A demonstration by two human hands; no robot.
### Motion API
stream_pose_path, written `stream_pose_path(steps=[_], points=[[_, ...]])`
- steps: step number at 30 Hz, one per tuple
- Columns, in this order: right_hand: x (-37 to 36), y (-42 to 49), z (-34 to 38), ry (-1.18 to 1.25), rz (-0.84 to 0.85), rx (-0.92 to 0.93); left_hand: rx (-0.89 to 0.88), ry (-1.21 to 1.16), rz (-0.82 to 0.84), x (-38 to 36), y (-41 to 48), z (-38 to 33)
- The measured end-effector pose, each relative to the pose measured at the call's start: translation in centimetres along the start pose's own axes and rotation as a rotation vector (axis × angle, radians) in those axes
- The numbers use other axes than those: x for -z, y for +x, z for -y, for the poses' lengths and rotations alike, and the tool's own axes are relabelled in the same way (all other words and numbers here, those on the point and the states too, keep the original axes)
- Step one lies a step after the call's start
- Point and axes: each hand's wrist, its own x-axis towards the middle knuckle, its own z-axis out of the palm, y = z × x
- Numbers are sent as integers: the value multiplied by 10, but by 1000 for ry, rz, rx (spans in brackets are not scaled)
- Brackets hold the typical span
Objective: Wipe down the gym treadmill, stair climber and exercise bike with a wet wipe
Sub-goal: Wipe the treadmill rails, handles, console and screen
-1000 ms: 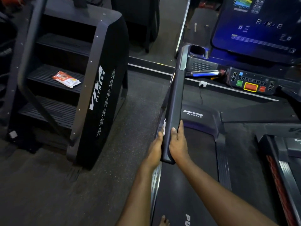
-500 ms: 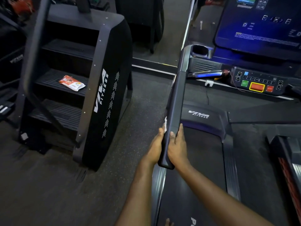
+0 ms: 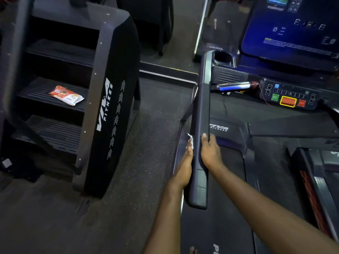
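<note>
Both my hands sit farther up the treadmill handrail (image 3: pixel 200 110) than before, my left hand (image 3: pixel 185 162) flat, pressing the wet wipe (image 3: pixel 190 141) to its left side, my right hand (image 3: pixel 211 153) gripping its right edge; treadmill step underway, next stroke likely needs steady pressure toward the far end.

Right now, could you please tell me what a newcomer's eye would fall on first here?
At centre, the left hand presses a white wipe to the side of the treadmill rail, and the right hand grips it. On the left stands the black stair climber, with an orange packet lying on a step. Top right, the blue console glows above a red button.
</note>
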Motion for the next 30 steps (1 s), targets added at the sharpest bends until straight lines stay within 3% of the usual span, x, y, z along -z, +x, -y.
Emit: stream_pose_path(steps=[6,13,19,25,30], points=[[1,0,-1,-18,-45,23,54,-76,26,2,-34,48],[4,-2,2,-46,-30,52,24,45,12,4,30,2],[2,-3,2,-34,-30,34,-49,-87,70,0,-20,51],[4,-5,3,-7,-35,52,-78,17,15,-1,49,-11],[3,-5,1,13,-41,28,-139,43,52,-4,31,11]])
